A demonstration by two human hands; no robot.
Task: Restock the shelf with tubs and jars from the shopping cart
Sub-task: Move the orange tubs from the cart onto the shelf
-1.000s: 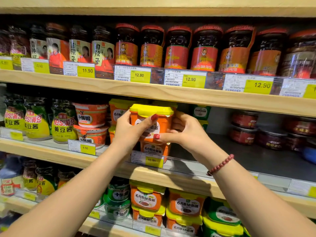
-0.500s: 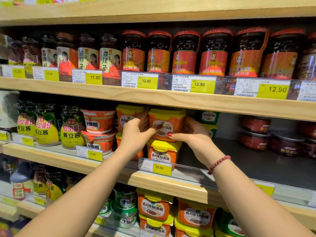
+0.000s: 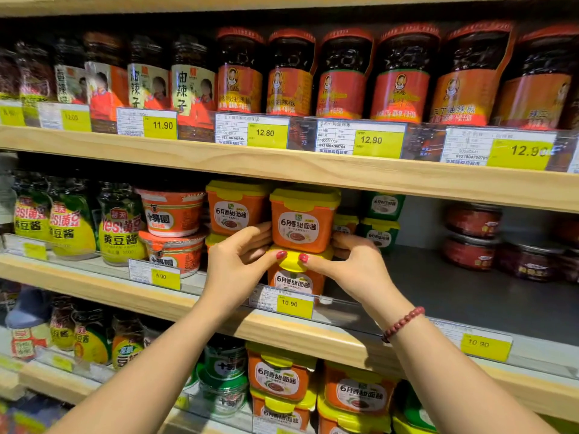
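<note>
An orange tub with a yellow lid (image 3: pixel 302 219) stands on the middle shelf (image 3: pixel 313 327), stacked on a second identical tub (image 3: pixel 294 278). My left hand (image 3: pixel 241 261) curls round the upper tub's lower left edge. My right hand (image 3: pixel 354 264) curls round its lower right edge. Both thumbs lie on the lower tub's yellow lid, tips almost meeting. Another stack of the same orange tubs (image 3: pixel 236 211) stands directly to the left, touching my left fingers.
Green tubs (image 3: pixel 380 220) sit behind to the right, and dark red jars (image 3: pixel 473 236) stand further right with bare grey shelf in front of them. Red bowls (image 3: pixel 170 214) and yellow bean paste jars (image 3: pixel 120 227) fill the left. A shelf of tall jars (image 3: pixel 344 73) hangs close overhead.
The orange tub went from held in the air down and back onto the lower tub. My hands slid down its sides to its base.
</note>
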